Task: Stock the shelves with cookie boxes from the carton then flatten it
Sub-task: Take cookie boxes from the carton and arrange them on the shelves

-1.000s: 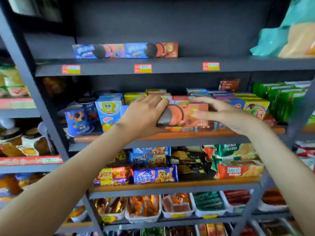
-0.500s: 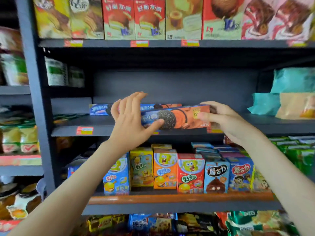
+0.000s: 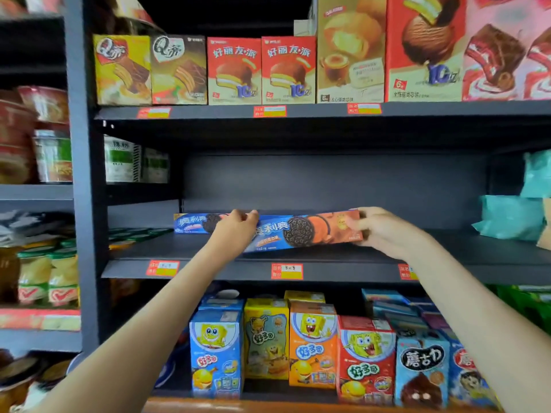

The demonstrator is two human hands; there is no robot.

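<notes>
Holding a long cookie box [image 3: 304,234] lengthwise over the dark middle shelf [image 3: 343,271], the left hand [image 3: 234,234] curls its fingers round the box's left end while the right hand [image 3: 387,231] pinches its right end, just in front of a second box [image 3: 193,223].
</notes>
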